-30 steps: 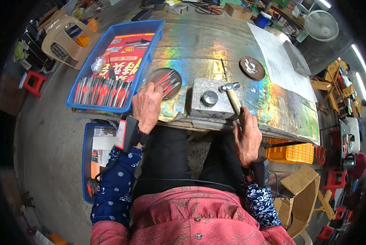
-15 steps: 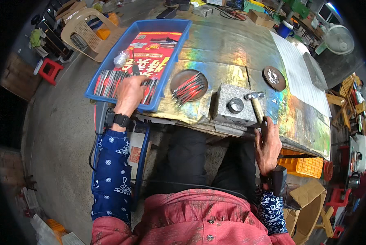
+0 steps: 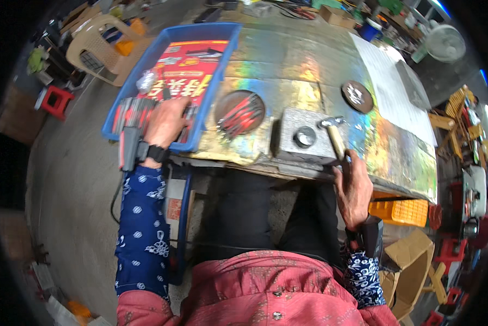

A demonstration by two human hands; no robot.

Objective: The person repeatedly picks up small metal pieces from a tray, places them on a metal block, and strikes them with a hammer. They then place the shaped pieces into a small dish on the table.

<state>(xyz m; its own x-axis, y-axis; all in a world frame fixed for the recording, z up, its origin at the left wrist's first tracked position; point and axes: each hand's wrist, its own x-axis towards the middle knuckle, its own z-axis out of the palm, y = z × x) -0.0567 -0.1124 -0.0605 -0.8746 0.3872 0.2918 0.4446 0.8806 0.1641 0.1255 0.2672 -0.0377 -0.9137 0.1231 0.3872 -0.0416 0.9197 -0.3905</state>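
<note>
Left hand (image 3: 165, 126) hides its fingers in the blue tray (image 3: 146, 65); right hand (image 3: 352, 187) fingers grip the hammer (image 3: 335, 136)

The left hand (image 3: 165, 124) lies over the near end of the blue tray (image 3: 146, 65), so its fingers and whatever small parts sit beneath them are hidden — a grip there cannot be told. Ahead of the right hand (image 3: 352, 187), its fingers cover the lower hammer (image 3: 335, 136) handle. The dark dish (image 3: 239, 111) between the hands holds red pieces too small to identify.
</note>
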